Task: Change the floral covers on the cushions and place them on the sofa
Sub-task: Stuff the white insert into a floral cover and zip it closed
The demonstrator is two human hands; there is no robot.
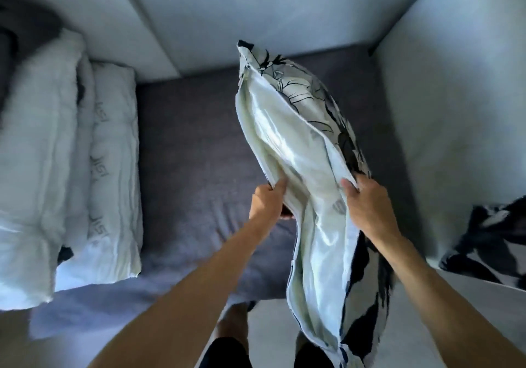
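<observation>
I hold a cushion upright over the sofa seat (187, 145). Its black-and-white floral cover (336, 117) is open along the long zip edge, and the shiny white inner cushion (287, 145) shows through the gap. My left hand (267, 199) pinches the left edge of the opening. My right hand (367, 202) grips the right edge, pulling it apart from the left. The lower end of the cover hangs down in front of my legs.
Two bare white inner cushions (111, 168) lie stacked on the left part of the dark grey seat. Another black-and-white floral cover (489, 242) lies on the pale armrest at the right. Pale backrest panels (227, 11) close off the far side.
</observation>
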